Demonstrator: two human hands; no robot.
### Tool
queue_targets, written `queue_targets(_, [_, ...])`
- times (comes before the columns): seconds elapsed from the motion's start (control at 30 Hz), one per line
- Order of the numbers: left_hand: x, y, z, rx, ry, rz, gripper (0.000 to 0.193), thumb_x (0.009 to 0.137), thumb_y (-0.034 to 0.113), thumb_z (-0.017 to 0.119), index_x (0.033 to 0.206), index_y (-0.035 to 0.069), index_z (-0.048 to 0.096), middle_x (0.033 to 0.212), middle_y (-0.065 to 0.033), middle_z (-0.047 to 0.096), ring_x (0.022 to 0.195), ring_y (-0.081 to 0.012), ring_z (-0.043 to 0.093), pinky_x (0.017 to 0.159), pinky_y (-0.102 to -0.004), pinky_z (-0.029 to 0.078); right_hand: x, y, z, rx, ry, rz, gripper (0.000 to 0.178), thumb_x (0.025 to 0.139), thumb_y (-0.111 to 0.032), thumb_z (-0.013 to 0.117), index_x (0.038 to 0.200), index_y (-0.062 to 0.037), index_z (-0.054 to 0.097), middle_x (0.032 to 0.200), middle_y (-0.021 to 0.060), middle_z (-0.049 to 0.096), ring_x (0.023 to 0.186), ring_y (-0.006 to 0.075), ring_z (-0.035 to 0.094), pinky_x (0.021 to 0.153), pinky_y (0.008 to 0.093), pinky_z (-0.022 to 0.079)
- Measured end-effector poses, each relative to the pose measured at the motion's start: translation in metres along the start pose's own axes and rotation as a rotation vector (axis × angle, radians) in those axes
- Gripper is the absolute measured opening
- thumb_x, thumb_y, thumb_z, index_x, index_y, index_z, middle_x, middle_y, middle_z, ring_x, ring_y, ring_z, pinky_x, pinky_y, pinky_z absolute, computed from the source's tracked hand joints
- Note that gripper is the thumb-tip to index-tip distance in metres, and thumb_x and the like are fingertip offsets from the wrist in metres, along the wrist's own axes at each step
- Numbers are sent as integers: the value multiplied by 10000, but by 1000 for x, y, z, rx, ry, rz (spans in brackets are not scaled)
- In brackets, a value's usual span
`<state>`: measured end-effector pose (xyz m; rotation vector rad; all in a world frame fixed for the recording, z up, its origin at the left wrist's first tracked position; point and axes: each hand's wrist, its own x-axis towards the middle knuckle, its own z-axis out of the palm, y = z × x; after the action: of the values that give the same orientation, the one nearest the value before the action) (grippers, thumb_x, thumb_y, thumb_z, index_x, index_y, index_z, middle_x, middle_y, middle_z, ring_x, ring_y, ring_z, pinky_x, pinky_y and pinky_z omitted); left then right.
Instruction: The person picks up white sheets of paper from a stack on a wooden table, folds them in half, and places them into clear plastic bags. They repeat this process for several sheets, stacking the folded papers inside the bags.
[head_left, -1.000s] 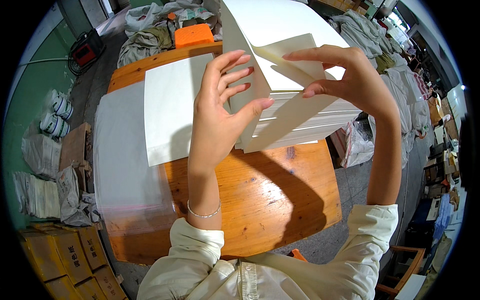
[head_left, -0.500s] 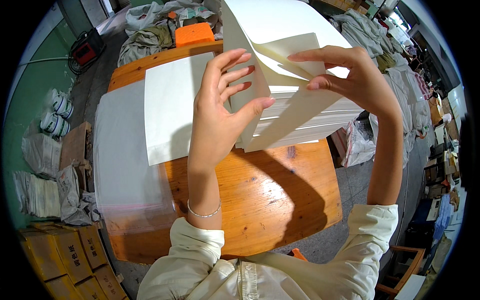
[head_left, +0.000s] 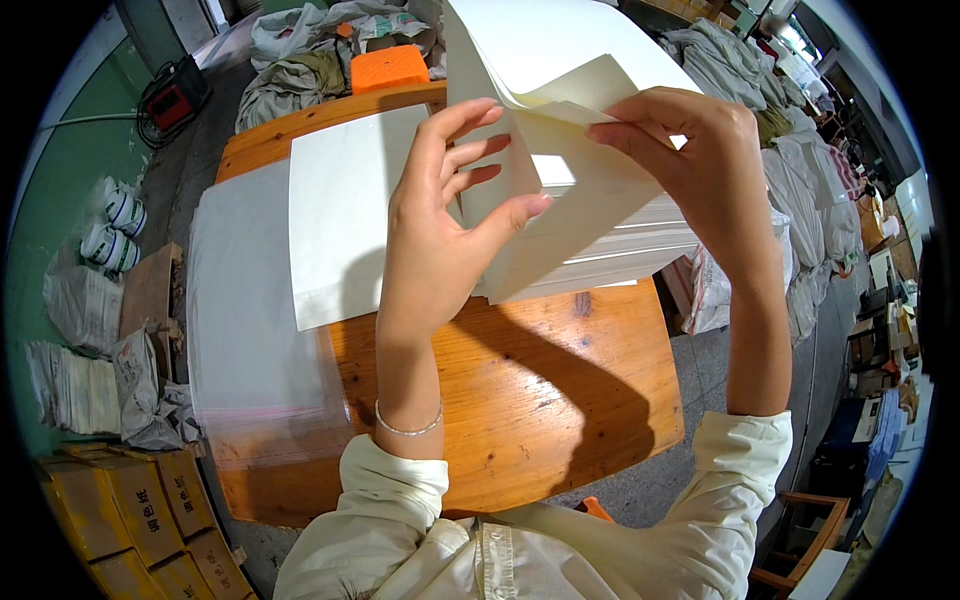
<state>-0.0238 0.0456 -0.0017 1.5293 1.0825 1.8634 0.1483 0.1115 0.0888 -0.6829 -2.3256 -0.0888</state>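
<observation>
A: The right hand [head_left: 700,150]?
B: Thumb and forefinger pinch lifted paper [head_left: 588,82] atop the stack [head_left: 590,235], on the table [head_left: 510,410].
A: The left hand [head_left: 425,220]?
B: Fingers spread, thumb apart, near the stack's corner.

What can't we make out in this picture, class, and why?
All in the head view:
Far end of the paper stack: cut off by the top edge.
Number of lifted sheets: too thin, partly covered by the right hand.
Orange thing near the bottom: partly hidden by the shirt.

Tabletop [head_left: 505,400] glare, edges perhaps soft
</observation>
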Motion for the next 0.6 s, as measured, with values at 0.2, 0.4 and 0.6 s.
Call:
queue_targets(0.2, [-1,7,-1,187,51,83,577,689,101,769,1188,45,485,1175,-113,553,1088,-235,541,891,-354,458,-1,2,2,-30,38,-49,120,750,-154,686,754,-35,684,659,91,641,557,210,627,534,273,487])
queue_targets(0.4, [-1,6,-4,257,50,167,403,691,88,755,1042,53,562,1073,-71,587,1005,-206,562,851,-325,454,-2,1,2,-31,91,-82,106,754,-144,689,787,-44,675,667,74,642,560,201,623,531,272,487])
queue_targets(0.6, [-1,4,-1,221,52,137,399,687,57,750,1038,46,561,1079,-67,586,1006,-195,558,845,-318,454,-8,-1,-1,-183,152,-271,111,765,-104,678,875,-101,688,695,48,652,567,189,619,511,274,485])
